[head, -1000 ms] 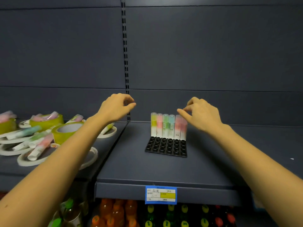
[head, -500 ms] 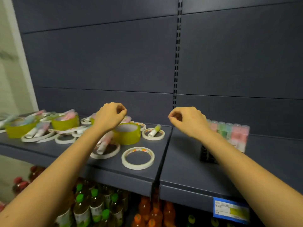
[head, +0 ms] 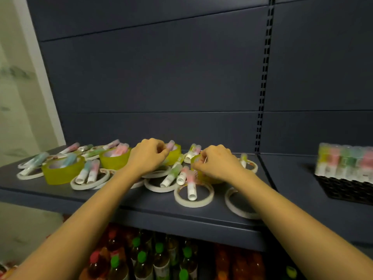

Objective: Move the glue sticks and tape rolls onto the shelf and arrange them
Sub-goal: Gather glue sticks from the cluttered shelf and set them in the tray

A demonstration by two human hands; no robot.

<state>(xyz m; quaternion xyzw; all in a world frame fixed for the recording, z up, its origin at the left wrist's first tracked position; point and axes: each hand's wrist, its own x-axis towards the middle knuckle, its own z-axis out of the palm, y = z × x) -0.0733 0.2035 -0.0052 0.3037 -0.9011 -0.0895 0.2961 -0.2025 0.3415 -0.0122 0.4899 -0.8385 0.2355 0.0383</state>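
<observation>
Many pastel glue sticks (head: 191, 186) lie scattered over white tape rings (head: 193, 201) and yellow tape rolls (head: 62, 172) on the left shelf board (head: 141, 208). My left hand (head: 148, 157) hovers over the pile with fingers curled, its fingertips pinching a pink glue stick (head: 171, 144) that leans on a yellow roll (head: 176, 155). My right hand (head: 219, 163) is curled over another yellow roll (head: 203, 177); what its fingertips hold is hidden. On the right board, several glue sticks (head: 345, 160) stand upright in a black holed tray (head: 347, 190).
A slotted upright (head: 263, 77) divides the two dark shelf boards. One white tape ring (head: 240, 208) lies near the front edge under my right forearm. Bottles with coloured caps (head: 141, 257) fill the shelf below. A pale wall stands at the left.
My view has swung left from the tray to the pile. Both hands have dropped onto the pile, the left reaching the pink glue stick and the right the yellow roll.
</observation>
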